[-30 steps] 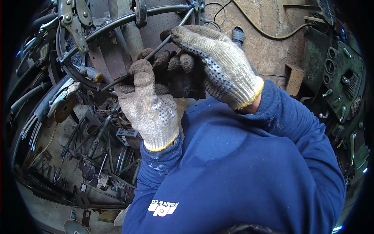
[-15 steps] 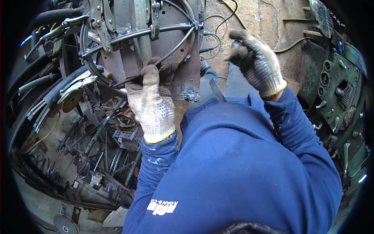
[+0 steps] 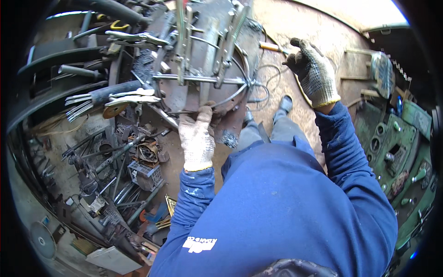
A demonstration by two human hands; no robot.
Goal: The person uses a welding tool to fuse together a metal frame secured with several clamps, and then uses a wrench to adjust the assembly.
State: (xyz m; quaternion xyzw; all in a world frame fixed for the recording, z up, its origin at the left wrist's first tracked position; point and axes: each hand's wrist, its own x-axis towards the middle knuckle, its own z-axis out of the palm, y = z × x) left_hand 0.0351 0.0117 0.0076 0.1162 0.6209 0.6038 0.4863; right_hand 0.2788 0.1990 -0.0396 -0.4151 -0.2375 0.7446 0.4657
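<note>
My left hand (image 3: 198,138), in a knitted glove with dark fingers, is closed around a curved metal rod (image 3: 230,97) at the near side of a round bar frame. Its fingertips are partly hidden. A straight crossbar (image 3: 203,79) spans the frame, which lies over a metal plate (image 3: 229,137). Two locking clamps, one on the left (image 3: 183,48) and one on the right (image 3: 227,48), grip at the crossbar. My right hand (image 3: 316,76), gloved alike, is raised over the floor at the right. Its fingers are bent and apart, with nothing visible in them.
More locking pliers (image 3: 134,98) hang left of the frame beside a bundle of thin rods (image 3: 80,102). Scrap metal and a grey crate (image 3: 145,173) crowd the lower left. A cable (image 3: 277,76) loops over the floor. A green machine (image 3: 392,154) with levers stands at right.
My view has shifted, showing more floor and both feet; the frame appears lower and farther right. The left hand still holds the rod. The right hand stays raised, its fingers bent.
</note>
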